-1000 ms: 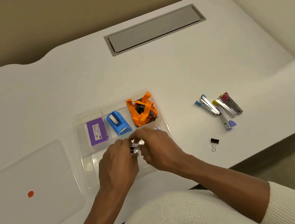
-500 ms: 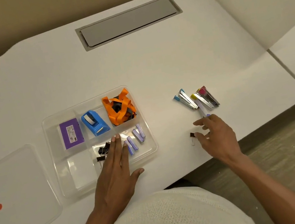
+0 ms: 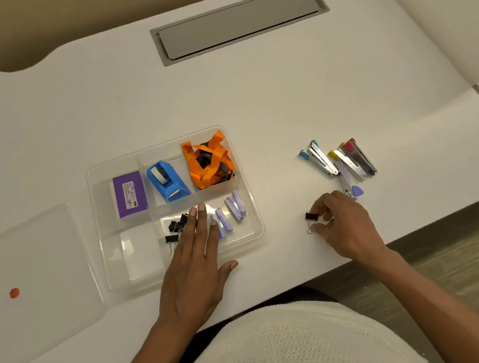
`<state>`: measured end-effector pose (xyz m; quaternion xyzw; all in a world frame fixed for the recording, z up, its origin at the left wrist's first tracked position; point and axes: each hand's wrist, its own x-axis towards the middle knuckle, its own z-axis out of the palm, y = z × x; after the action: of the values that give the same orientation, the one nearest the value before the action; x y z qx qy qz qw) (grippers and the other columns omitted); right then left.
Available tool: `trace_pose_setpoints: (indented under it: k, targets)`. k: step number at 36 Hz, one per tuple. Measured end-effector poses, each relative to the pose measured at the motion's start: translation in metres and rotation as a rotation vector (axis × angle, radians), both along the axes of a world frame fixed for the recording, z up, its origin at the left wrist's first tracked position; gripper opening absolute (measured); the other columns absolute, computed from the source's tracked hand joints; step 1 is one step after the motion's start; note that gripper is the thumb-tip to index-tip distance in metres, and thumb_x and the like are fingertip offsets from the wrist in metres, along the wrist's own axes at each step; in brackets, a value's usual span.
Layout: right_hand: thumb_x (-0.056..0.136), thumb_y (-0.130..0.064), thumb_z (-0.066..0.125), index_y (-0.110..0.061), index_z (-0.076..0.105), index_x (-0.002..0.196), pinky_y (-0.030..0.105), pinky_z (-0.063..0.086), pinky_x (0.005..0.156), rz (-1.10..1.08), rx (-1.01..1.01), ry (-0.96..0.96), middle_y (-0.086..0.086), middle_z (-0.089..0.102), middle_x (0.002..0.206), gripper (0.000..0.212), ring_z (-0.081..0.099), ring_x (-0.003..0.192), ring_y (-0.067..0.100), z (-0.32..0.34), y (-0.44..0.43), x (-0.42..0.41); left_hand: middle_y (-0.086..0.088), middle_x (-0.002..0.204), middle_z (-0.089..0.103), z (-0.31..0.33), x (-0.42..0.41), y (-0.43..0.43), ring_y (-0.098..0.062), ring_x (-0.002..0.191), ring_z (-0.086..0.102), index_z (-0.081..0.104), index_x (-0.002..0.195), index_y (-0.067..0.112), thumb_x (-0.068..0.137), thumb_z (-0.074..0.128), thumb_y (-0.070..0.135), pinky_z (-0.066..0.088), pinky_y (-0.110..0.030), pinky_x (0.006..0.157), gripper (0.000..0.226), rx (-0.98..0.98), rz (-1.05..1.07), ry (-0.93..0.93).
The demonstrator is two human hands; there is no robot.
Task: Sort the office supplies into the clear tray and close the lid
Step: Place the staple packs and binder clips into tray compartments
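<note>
The purple box [image 3: 130, 194] in the clear tray [image 3: 109, 268] bears a white label; its print is too small to read.

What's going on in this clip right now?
A person is sorting office supplies into a clear plastic compartment tray. The right hand is pinching a small black binder clip lying on the white desk, right of the tray. The left hand rests flat over the tray's front compartment, beside more black clips. A cluster of small colourful staplers is not yet sorted, and the clear lid lies off, left of the tray.
</note>
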<state>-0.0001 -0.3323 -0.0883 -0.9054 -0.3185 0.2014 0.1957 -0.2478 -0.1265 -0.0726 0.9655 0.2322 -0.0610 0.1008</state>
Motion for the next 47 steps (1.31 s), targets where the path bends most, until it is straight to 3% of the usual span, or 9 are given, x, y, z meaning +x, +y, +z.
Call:
trace_pose_setpoints:
  k: [3,9,19,24,28,34,37,44,47]
  targets:
    - [0.078,-0.011,0.082,-0.028,0.065,0.083,0.028,0.055,0.065,0.014,0.020,0.028,-0.011,0.062,0.085,0.024,0.061,0.072,0.007,-0.001,0.009,0.003,-0.009,0.171,-0.009,0.001,-0.004,-0.003,-0.024,0.159,-0.005,0.007,0.161,0.010,0.097,0.048,0.062,0.025,-0.045,0.126,0.093,-0.006,0.050,-0.008]
    - [0.075,-0.021,0.082,-0.029,0.062,0.101,0.027,0.052,0.063,0.063,-0.068,0.084,-0.009,0.060,0.089,0.034,0.059,0.075,0.007,0.003,0.028,0.006,-0.012,0.170,-0.011,0.003,-0.027,-0.005,-0.026,0.159,-0.006,0.000,0.161,0.007,0.095,0.043,0.069,0.020,-0.048,0.127,0.100,-0.006,0.242,-0.031]
    - [0.077,-0.019,0.083,-0.020,0.072,0.081,0.022,0.040,0.059,0.139,-0.162,0.102,-0.012,0.056,0.076,0.012,0.054,0.066,0.007,0.008,0.051,0.013,-0.008,0.170,-0.015,-0.004,-0.055,0.003,-0.022,0.158,-0.009,-0.005,0.161,0.011,0.095,0.031,0.073,0.017,-0.044,0.129,0.098,-0.023,0.348,0.020]
    - [0.081,-0.021,0.083,-0.020,0.075,0.089,0.035,0.057,0.069,-0.044,0.082,-0.067,-0.005,0.067,0.081,0.011,0.061,0.069,0.009,0.038,0.071,0.009,-0.003,0.171,-0.007,-0.008,-0.057,0.012,-0.016,0.158,-0.006,0.007,0.162,0.014,0.098,0.026,0.070,0.005,-0.033,0.129,0.087,-0.039,0.349,0.036]
    - [0.082,-0.018,0.082,-0.021,0.072,0.090,0.033,0.056,0.064,0.071,0.339,-0.108,-0.005,0.064,0.089,0.013,0.063,0.070,0.008,0.075,0.103,-0.016,-0.003,0.171,-0.004,-0.010,-0.059,0.014,-0.015,0.158,-0.005,0.010,0.162,0.016,0.099,0.029,0.068,-0.006,-0.026,0.127,0.084,-0.051,0.369,0.039]
    - [0.087,-0.030,0.076,-0.028,0.070,0.102,0.026,0.053,0.065,0.443,0.242,-0.039,-0.008,0.062,0.102,0.017,0.061,0.081,0.009,0.084,0.152,-0.077,-0.004,0.171,-0.002,-0.015,-0.062,0.015,-0.017,0.159,-0.001,0.010,0.162,0.015,0.099,0.030,0.066,0.014,-0.038,0.129,0.083,-0.064,0.368,0.010]
    - [0.090,-0.029,0.074,-0.020,0.072,0.111,0.028,0.052,0.067,0.521,0.189,-0.035,-0.001,0.064,0.108,0.023,0.063,0.089,0.016,0.076,0.170,-0.099,-0.004,0.171,-0.002,-0.017,-0.063,0.015,-0.015,0.159,-0.003,0.011,0.162,0.015,0.099,0.033,0.064,0.007,-0.034,0.130,0.083,-0.053,0.366,0.006]
    - [0.094,-0.027,0.069,-0.017,0.071,0.121,0.041,0.050,0.100,0.476,0.163,0.077,0.003,0.068,0.116,0.028,0.065,0.092,0.017,0.069,0.174,-0.110,-0.002,0.171,-0.003,-0.018,-0.062,0.014,-0.015,0.159,-0.003,0.012,0.162,0.017,0.097,0.026,0.068,0.007,-0.035,0.129,0.084,-0.049,0.368,0.010]
    - [0.092,-0.030,0.071,-0.021,0.072,0.114,0.028,0.053,0.083,0.428,0.199,0.099,-0.002,0.068,0.108,0.023,0.057,0.079,0.007,0.067,0.160,-0.100,-0.004,0.171,-0.002,-0.016,-0.062,0.015,-0.018,0.159,0.001,0.013,0.162,0.016,0.096,0.024,0.069,0.016,-0.040,0.128,0.085,-0.043,0.359,0.012]
